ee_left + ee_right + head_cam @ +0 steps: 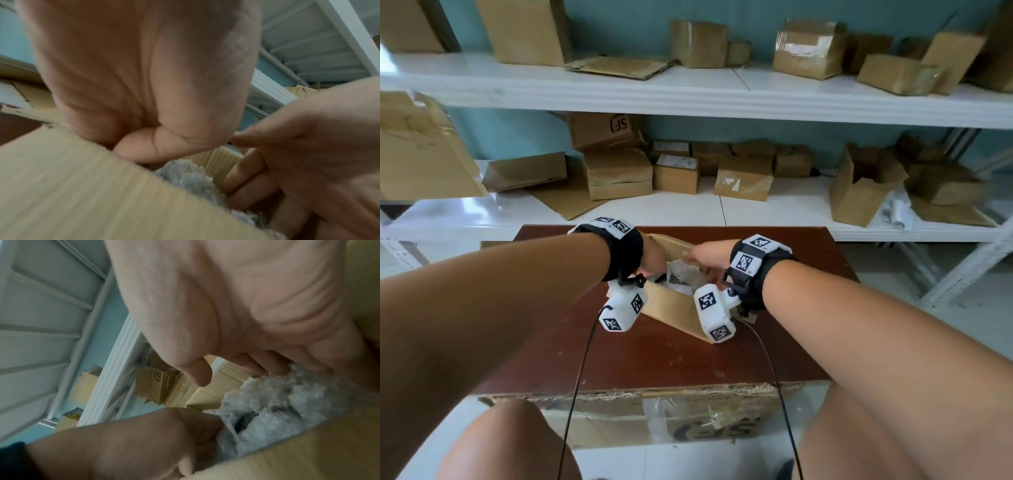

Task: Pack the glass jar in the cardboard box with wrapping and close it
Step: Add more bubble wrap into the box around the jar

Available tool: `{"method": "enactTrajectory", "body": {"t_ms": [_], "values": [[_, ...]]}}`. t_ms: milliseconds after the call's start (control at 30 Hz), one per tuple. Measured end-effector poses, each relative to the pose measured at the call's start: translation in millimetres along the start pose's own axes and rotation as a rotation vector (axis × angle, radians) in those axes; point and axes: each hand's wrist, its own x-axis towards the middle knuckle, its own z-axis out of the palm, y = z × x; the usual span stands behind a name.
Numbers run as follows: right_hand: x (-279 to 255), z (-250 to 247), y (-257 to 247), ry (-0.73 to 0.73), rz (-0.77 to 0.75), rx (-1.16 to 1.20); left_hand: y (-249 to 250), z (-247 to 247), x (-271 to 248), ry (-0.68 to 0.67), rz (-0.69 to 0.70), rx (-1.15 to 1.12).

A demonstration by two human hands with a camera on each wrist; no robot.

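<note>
An open cardboard box [671, 308] stands on a dark red-brown table [654, 363]. Inside it lies a bundle of bubble wrap [681, 274]; the jar within is hidden, apart from a dark gap in the wrap [246, 418]. My left hand [654, 257] reaches in from the left, its fingers [139, 149] curled down against the bundle [185, 178]. From the right, my right hand [705, 255] lays its fingers [273, 368] over the bundle's top and side, the thumb [199, 374] free. The near box wall [92, 194] fills the wrist views' lower part.
White shelves [722, 99] behind the table carry several cardboard boxes, some open, some taped. A flattened printed carton [654, 421] hangs at the table's front edge. Two black cables [582, 359] run from the wrist cameras toward me. My knees are below the table edge.
</note>
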Motion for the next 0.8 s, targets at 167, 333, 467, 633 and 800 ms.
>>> {"method": "enactTrajectory", "body": {"t_ms": [167,333,467,633,800], "values": [[2.7,12.0,4.2,-0.027,0.048,0.051,-12.3,9.6,15.9,0.01,0.043,-0.139],[-8.3,6.5,-1.9,-0.092,0.037,0.12,-27.0,10.6,3.1,0.102,0.127,-0.25],[-18.1,-6.8,-5.7,-0.08,0.027,-0.018,-48.2,19.6,-18.1,0.331,0.187,-0.449],[-28.7,6.8,-1.0,-0.151,0.114,-0.195,-30.6,33.5,-29.8,0.195,0.216,-0.394],[-35.8,50.4,-7.3,-0.013,-0.042,-0.316,-8.6,42.4,-31.6,0.159,0.174,-0.016]]}}
